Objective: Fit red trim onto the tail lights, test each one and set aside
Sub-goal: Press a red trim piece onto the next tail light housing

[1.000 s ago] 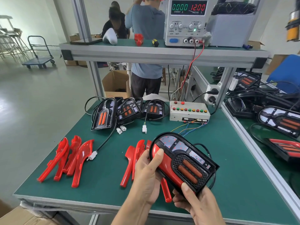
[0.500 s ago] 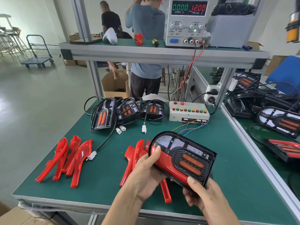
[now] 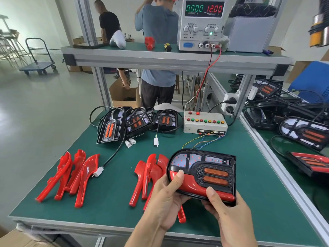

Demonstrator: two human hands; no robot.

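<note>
I hold a black tail light (image 3: 210, 168) with two orange reflectors above the front of the green bench. A red trim piece (image 3: 191, 187) lies along its lower edge. My left hand (image 3: 165, 198) grips the light's left end, thumb pressing on the red trim. My right hand (image 3: 226, 211) grips the lower right edge, thumb on the trim. Loose red trims lie in a pile (image 3: 149, 175) just left of my hands and another pile (image 3: 71, 175) further left. Three tail lights (image 3: 135, 123) with cables stand at the back.
A button test box (image 3: 204, 122) with coloured wires sits at the back right, a power supply (image 3: 203, 24) on the shelf above. More tail lights (image 3: 304, 132) lie on the neighbouring bench at right. Two people stand behind the bench. White connectors (image 3: 155, 141) lie mid-table.
Both hands have turned the tail light from tilted to nearly level and lifted it slightly. My right thumb has moved onto the red trim's lower right end.
</note>
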